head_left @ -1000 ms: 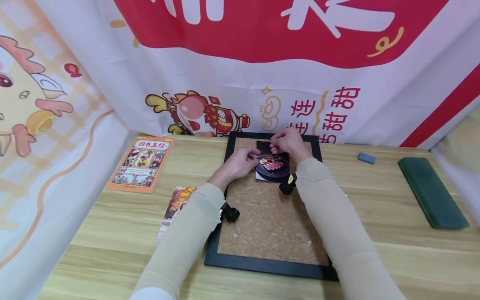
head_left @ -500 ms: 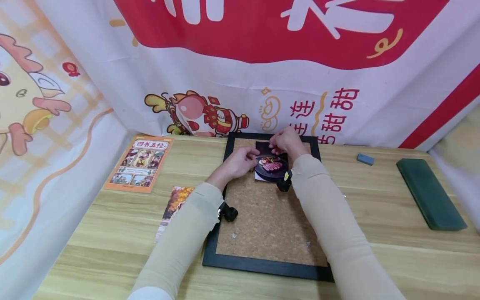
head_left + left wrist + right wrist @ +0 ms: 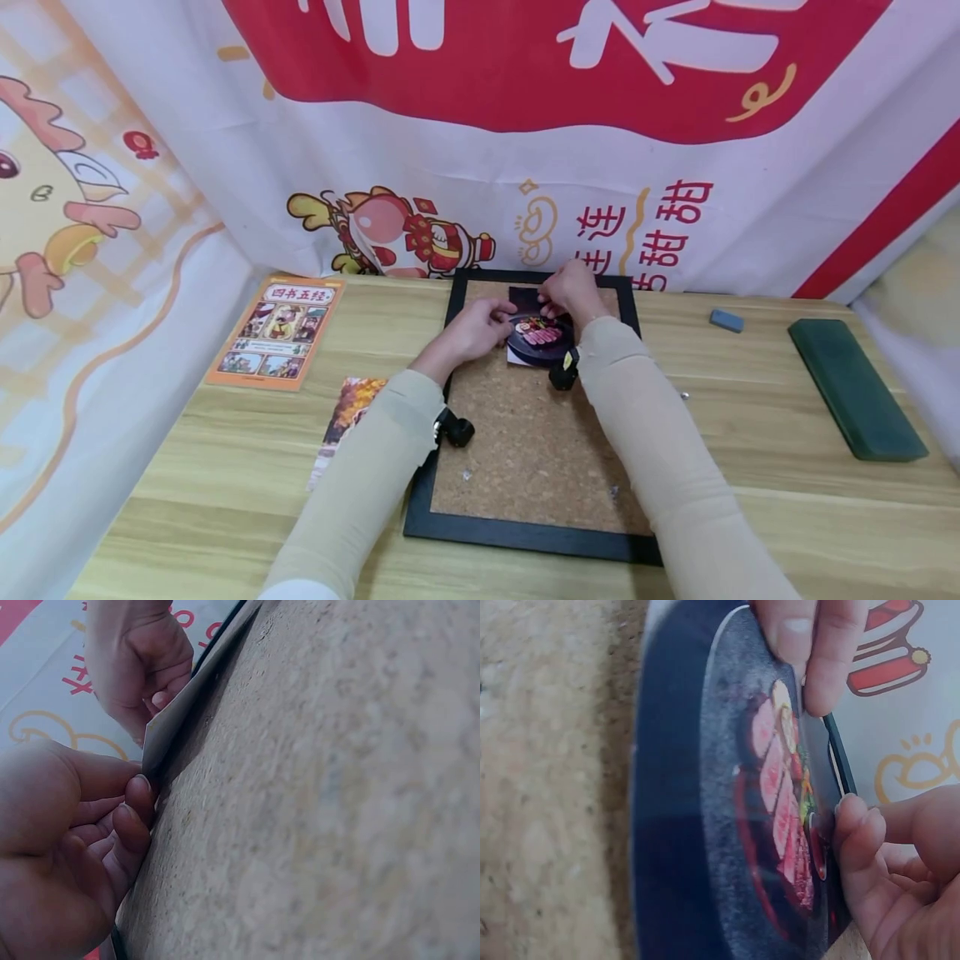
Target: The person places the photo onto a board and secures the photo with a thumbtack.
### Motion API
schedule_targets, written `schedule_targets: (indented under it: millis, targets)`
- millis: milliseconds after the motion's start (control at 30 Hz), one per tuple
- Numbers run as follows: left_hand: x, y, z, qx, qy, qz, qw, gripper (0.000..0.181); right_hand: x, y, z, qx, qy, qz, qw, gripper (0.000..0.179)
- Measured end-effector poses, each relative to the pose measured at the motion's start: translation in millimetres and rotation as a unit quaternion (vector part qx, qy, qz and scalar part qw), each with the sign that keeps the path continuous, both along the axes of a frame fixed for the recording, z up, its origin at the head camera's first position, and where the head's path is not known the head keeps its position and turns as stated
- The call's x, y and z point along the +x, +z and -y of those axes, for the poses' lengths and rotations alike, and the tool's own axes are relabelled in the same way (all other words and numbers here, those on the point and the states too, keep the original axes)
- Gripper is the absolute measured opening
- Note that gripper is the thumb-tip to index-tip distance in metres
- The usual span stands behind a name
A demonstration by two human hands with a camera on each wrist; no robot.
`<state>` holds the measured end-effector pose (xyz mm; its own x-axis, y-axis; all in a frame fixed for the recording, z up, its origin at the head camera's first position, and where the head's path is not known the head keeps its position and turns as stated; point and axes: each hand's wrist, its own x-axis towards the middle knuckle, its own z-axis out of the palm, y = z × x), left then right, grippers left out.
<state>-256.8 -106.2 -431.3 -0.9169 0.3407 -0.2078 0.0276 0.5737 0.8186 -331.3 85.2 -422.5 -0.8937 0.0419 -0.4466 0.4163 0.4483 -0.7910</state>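
2 hands: your left hand (image 3: 474, 329) and right hand (image 3: 576, 292) sit near each other but apart over the far end of the cork board (image 3: 517, 442), forearms reaching in from either side.
Left grip: your thumb and fingertip pinch the left edge of the food photo (image 3: 542, 333); your other fingers curl in toward the palm.
Right grip: your fingers curl over the photo's upper part, thumb and fingertip drawn together there; whether they pinch the photo or something small, you cannot tell.
Photo: it is near the board's far border, a white strip showing at its lower left; from your left wrist you see an edge raised off the cork.
Sleeves: your left sleeve (image 3: 352, 492) crosses the board's left border and partly covers the autumn picture (image 3: 348, 417); your right sleeve (image 3: 663, 450) crosses the right border.
Black frame (image 3: 532, 537): it rims the cork, its far side just beside the wall cloth (image 3: 510, 67).
Room toward you: cork stretches from the photo to the near border, with 2 small clear bits (image 3: 467, 475) on it.
Table (image 3: 772, 425), left: an orange booklet (image 3: 276, 333) lies well apart from your hands.
Table, right: a blue block (image 3: 727, 320) and, farther right, a green block (image 3: 857, 387).
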Motion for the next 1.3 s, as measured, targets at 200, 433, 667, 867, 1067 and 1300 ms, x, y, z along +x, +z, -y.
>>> schedule_targets:
  millis: [200, 433, 667, 867, 1067, 1300]
  targets:
    - [0.6, -0.4, -0.5, 0.008, 0.008, 0.002, 0.9999, 0.036, 1.9, -4.1, -2, 0.024, -0.008, 0.003, 0.9997, 0.016]
    - [1.0, -0.2, -3.1, 0.001, 0.01, -0.014, 0.9999, 0.035, 6.1, -9.3, -7, 0.002, -0.017, -0.018, 0.9997, 0.016]
    - [1.5, -1.2, -3.6, -0.031, 0.01, -0.044, 0.9985, 0.033, 10.7, -13.0, -10, -0.017, -0.007, -0.035, 0.9992, 0.015]
    - [0.3, -3.2, -5.3, -0.034, 0.015, -0.059, 0.9976, 0.034, 12.7, -14.6, -15, -0.025, 0.005, -0.047, 0.9986, 0.017]
    - [4.2, 2.4, -0.5, -0.011, 0.025, -0.023, 0.9994, 0.037, 21.4, -4.9, -21, -0.072, 0.021, -0.045, 0.9961, 0.021]
    - [10.5, 10.1, 15.6, 0.033, 0.049, -0.03, 0.9978, 0.038, 31.2, 5.8, -27, -0.076, 0.048, -0.065, 0.9938, 0.028]
